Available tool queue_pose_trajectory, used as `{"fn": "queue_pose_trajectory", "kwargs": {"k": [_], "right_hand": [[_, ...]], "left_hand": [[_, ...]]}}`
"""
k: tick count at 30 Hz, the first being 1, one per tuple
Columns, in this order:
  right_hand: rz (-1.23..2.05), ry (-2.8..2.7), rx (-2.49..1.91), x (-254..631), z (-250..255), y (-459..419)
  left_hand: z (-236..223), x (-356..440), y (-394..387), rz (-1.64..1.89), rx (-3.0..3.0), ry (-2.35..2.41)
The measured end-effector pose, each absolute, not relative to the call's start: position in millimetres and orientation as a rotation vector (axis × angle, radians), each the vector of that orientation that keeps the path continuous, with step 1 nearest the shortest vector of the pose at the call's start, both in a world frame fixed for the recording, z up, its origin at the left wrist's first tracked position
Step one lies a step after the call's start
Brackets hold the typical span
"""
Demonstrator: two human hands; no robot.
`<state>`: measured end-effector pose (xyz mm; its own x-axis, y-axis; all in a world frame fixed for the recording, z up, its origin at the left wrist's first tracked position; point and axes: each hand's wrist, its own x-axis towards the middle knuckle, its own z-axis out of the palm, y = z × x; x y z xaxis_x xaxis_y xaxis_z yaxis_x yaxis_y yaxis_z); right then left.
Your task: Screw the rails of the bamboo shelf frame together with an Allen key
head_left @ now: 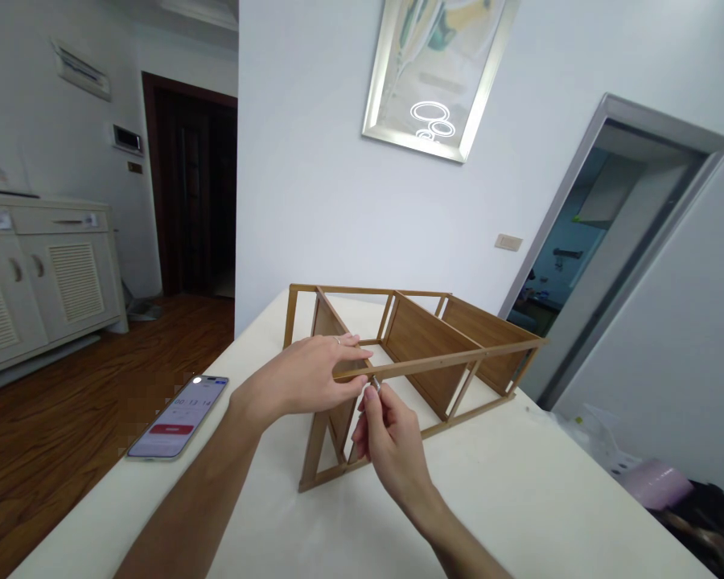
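A wooden shelf rack (425,346) with three brown panels lies on its side on the white table (519,490). My left hand (314,371) grips the near end of its upper rail, fingers wrapped round the wood. My right hand (389,438) is just below that rail end, fingers pinched on a small silvery metal piece (375,384) held against the rail. What the piece is cannot be made out.
A phone (178,416) with a lit timer screen lies near the table's left edge. Plastic bags and a purple item (652,478) sit off the right edge. White cabinets (42,273) stand at the left, with wooden floor between.
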<state>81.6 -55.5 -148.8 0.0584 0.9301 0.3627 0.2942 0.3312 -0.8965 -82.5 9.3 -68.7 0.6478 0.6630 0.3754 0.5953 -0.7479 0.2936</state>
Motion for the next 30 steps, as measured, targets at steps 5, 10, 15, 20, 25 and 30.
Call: {"fn": "queue_pose_trajectory", "kwargs": {"k": [5, 10, 15, 20, 25, 30], "right_hand": [[0.572, -1.589, -1.209, 86.0, -146.7, -54.5], [0.294, -1.747, -1.274, 96.9, -140.9, -51.3], [0.333, -1.732, -1.274, 97.9, -143.3, -51.3], [0.602, -1.608, -1.205, 92.3, -146.0, -54.0], [0.687, -1.535, -1.204, 90.6, -143.3, -53.8], [0.572, -1.643, -1.215, 93.8, -143.4, -51.6]], "left_hand": [[-68.6, -82.3, 10.0, 0.700, 2.718, 1.034], [-69.6, -83.3, 10.5, 0.703, 2.719, 1.037], [-69.8, -83.2, 11.1, 0.696, 2.719, 1.043], [-68.5, -82.8, 10.1, 0.702, 2.705, 1.046], [-68.3, -82.8, 9.8, 0.701, 2.703, 1.043], [-69.0, -82.6, 9.6, 0.707, 2.706, 1.031]]}}
